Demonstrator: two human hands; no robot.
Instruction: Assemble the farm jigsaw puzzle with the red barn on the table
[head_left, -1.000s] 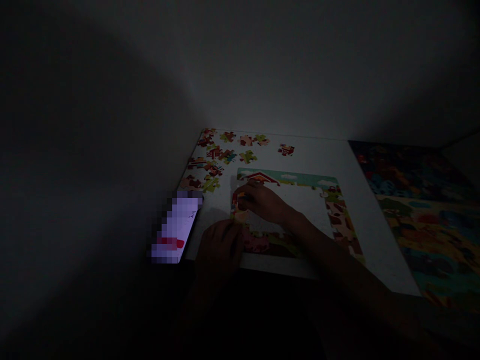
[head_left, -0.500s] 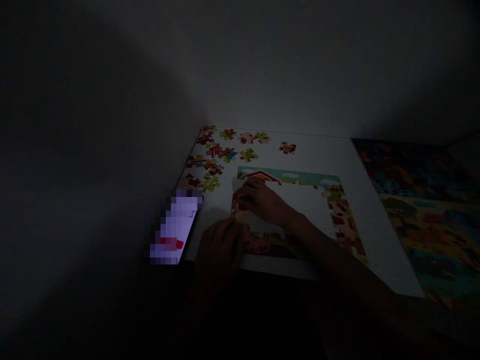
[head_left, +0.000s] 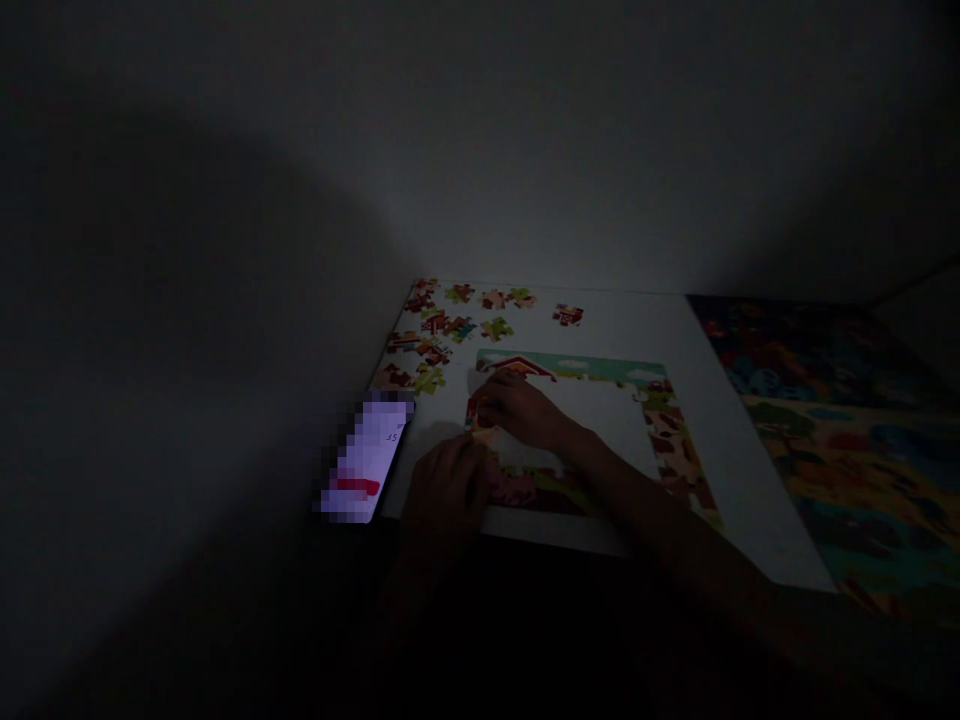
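My right hand lies curled over the left edge of a partly assembled jigsaw puzzle, its fingertips on the red and orange pieces there. My left hand sits just below it, at the puzzle's lower left corner, with a pale piece between them. I cannot tell whether either hand holds a piece. The assembled border shows a red barn roof, sky and farm colours around a white middle. Several loose jigsaw pieces lie beyond the puzzle, and a single one lies apart.
The white table meets a pale wall along its far edge. A lit smartphone with a blurred screen lies at the table's left edge. A large colourful picture mat lies to the right. The room is dim.
The view has shifted slightly, moving the table lower in the picture. My hands stay at the puzzle's left edge, and my left hand sits slightly closer to my right.
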